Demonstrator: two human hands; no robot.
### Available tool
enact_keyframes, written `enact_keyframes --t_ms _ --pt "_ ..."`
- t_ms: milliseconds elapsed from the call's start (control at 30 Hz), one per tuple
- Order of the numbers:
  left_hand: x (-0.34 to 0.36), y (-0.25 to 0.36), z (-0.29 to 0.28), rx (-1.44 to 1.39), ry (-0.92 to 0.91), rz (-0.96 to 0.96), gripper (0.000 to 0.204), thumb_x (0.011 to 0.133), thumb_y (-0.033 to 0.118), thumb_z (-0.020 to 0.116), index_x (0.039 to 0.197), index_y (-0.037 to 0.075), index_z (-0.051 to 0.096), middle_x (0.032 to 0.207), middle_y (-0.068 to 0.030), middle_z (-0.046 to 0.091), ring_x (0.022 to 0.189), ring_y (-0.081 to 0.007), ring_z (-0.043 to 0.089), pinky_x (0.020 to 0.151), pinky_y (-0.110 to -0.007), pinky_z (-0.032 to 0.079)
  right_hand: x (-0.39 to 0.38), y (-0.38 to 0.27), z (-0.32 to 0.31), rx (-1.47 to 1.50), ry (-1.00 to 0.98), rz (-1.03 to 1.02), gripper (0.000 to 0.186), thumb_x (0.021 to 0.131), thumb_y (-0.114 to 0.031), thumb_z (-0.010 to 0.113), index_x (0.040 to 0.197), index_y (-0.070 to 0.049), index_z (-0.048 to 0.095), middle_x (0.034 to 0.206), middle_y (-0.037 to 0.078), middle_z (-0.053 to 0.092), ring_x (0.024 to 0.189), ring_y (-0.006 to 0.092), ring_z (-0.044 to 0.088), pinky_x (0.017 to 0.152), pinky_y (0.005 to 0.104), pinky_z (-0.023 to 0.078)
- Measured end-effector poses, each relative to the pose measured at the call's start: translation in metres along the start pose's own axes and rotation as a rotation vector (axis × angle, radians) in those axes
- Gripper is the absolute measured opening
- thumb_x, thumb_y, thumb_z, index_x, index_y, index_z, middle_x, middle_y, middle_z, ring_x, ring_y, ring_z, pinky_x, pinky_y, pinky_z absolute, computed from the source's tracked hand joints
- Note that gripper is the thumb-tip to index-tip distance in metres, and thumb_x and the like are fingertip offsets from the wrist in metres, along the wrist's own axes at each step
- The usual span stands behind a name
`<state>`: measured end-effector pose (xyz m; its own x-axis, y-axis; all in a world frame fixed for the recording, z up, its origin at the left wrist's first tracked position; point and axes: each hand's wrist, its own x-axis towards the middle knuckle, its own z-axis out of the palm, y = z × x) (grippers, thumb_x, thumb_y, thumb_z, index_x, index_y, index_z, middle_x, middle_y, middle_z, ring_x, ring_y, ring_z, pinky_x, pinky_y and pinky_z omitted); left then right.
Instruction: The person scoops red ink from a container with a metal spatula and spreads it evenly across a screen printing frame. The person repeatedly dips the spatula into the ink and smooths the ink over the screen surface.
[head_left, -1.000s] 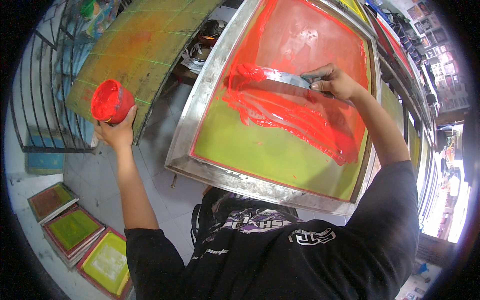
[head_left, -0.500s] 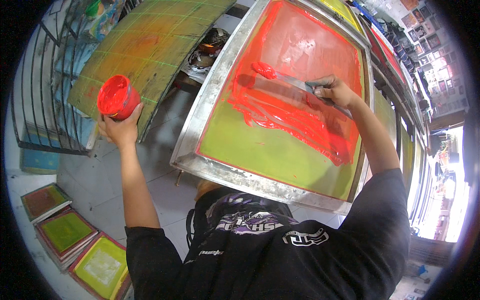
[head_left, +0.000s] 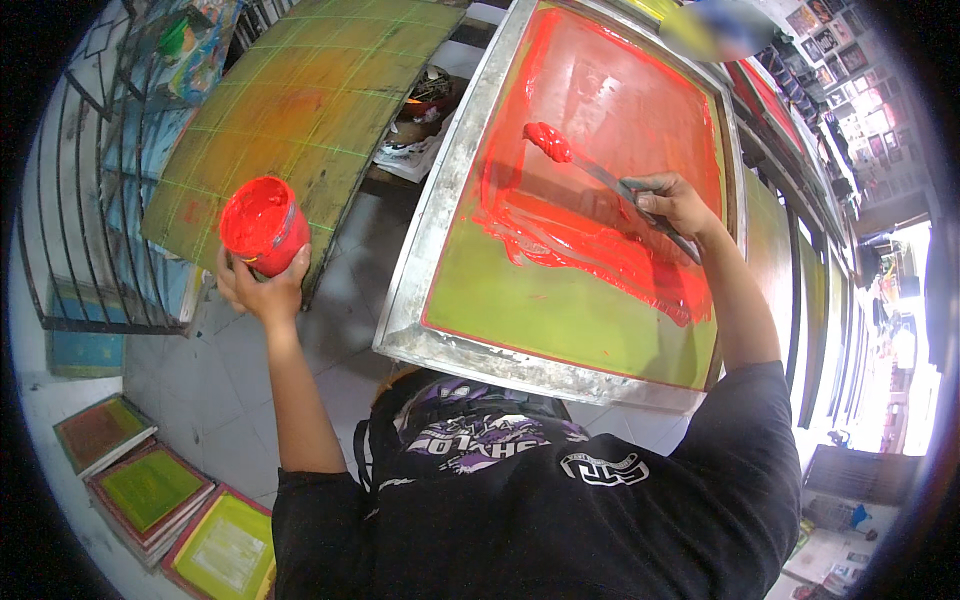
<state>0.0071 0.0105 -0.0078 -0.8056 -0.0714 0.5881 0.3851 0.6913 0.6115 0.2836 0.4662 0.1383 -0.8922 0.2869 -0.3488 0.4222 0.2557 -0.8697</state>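
In the head view, the long, thin grey metal spatula (head_left: 605, 178) is above the silver metal-framed, yellow-green mesh screen (head_left: 540, 367), its tip loaded with thick red paste (head_left: 548, 142). For good control, hold the blade level with the load over the screen, and the round red cup (head_left: 288, 243) mouth-up. The spatula's long axis runs diagonally: tip toward the screen's far left, handle toward its near right. The right hand (head_left: 680, 205) pinches the spatula between thumb and fingers; left of the screen, the left hand's (head_left: 264, 290) fingers curl around the cup.
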Motion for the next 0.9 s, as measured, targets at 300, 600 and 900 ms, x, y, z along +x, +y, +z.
enact_keyframes --t_ms 300,600,900 --pt "0.006 0.022 -0.007 0.003 -0.095 0.019 0.089 0.044 0.052 0.088 0.120 0.017 0.060 0.135 -0.0085 0.043 0.131 -0.0353 0.025 0.099 -0.059 0.022 -0.003 0.002 0.015 0.056 0.036 0.017 0.037 0.086 -0.007 0.063 0.122 0.000 0.061 0.100 0.003 0.065 0.087 0.0127 0.058 0.080 0.0274 0.046" --pt "0.003 0.030 -0.010 0.105 -0.113 0.014 0.081 0.043 0.052 0.086 0.112 0.015 0.064 0.134 -0.0119 0.045 0.129 -0.0357 0.029 0.095 -0.058 0.028 0.027 -0.089 0.041 0.099 -0.093 -0.075 0.039 0.085 -0.009 0.065 0.123 -0.001 0.060 0.073 -0.005 0.049 0.060 0.0056 0.043 0.052 0.0213 0.035" --pt "-0.003 0.057 -0.014 0.030 -0.151 -0.084 0.081 0.043 0.049 0.084 0.112 0.014 0.062 0.136 -0.0154 0.039 0.131 -0.0362 0.025 0.097 -0.064 0.020 0.080 -0.183 0.132 -0.518 -0.092 -0.717 0.038 0.083 -0.006 0.069 0.121 -0.003 0.062 0.091 0.008 0.071 0.066 0.0126 0.062 0.057 0.0298 0.050"
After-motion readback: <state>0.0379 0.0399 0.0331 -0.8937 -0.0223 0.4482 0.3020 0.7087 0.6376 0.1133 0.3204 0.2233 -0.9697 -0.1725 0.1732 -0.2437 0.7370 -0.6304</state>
